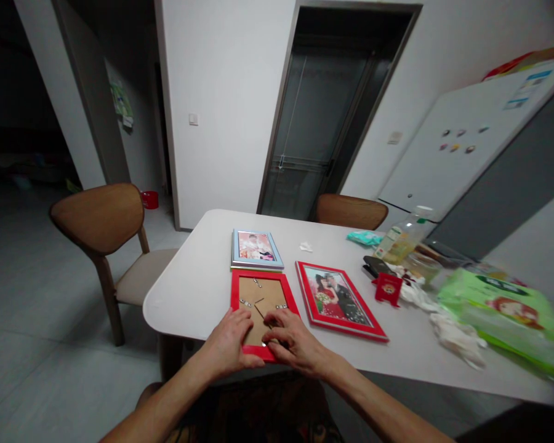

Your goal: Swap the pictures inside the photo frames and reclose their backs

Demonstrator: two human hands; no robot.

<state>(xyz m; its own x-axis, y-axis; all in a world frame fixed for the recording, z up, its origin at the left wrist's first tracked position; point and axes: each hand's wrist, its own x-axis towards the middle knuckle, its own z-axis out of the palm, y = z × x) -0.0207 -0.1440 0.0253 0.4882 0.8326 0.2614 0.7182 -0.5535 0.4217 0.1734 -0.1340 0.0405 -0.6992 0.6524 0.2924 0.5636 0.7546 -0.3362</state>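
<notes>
A red picture frame (286,286) lies face down near the table's front edge, its brown backing board (268,289) showing. Small metal clips (257,283) sit along the board's edges, and a thin dark bent line crosses its middle. My left hand (228,341) grips the frame's lower left corner, thumb along the bottom rail and fingers over the left side. On the lower right of the board rests my right hand (290,341), its fingers curled and pressed together near the bottom clip. Whatever is between those fingertips is hidden.
To the right lies another red frame (300,271) with a couple's photo. Light-blue frames (277,258) are stacked behind. Further right are a small red stand (388,289), a bottle (404,237), crumpled tissues (457,335) and a green tissue pack (503,307). A chair (104,215) stands left.
</notes>
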